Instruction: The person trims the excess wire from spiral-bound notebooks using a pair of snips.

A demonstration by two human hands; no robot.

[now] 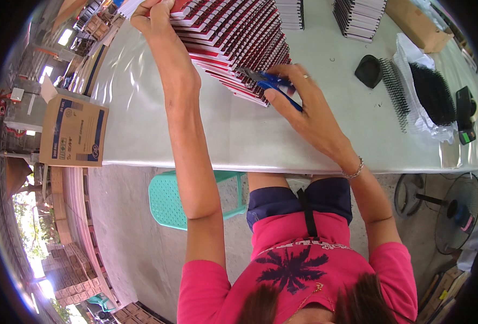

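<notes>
Notebooks (231, 46) lie piled on the desk (222, 140), back from its near edge; right fingers (285, 70) curl closed around blue pliers (271, 82) by the pile; left fingers' (166, 4) hold there is unclear.

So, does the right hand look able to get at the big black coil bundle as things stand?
Probably yes, with a stretch: the right hand holds pliers, which may hinder grasping, but nothing tall stands between; a smaller coil strip lies just before the coil bundle.

Left arm (189, 135) stretched forward, left hand (151, 20) far out — right hand (306, 105) nearer, gripping
</notes>
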